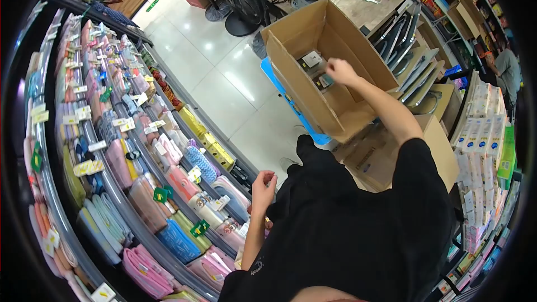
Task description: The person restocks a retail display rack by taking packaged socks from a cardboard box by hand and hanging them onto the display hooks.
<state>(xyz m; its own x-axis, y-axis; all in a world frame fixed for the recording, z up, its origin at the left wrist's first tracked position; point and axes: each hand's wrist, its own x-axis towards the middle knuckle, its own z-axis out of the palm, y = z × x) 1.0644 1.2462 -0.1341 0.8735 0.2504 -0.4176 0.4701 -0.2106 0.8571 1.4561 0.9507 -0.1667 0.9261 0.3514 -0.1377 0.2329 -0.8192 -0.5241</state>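
Note:
My right hand [341, 72] is over the open cardboard box [302, 84], its fingers curled; whatever it may hold is too small to make out. Just left of its fingertips, inside the box, lie small boxed items [311, 60] with white and dark faces. My left hand [263, 189] hangs low beside the towel shelves, its fingers curled together, and I cannot make out anything in it. The cardboard box rests above a blue trolley [320, 137] whose edge shows along the left side.
Shelves of folded towels [179, 229] fill the left. Standing fans [240, 0] and a wooden counter [369, 14] are at the top. A closed carton [369, 159] sits beside my body. Stacked packages [481, 140] and another person [508, 72] are on the right.

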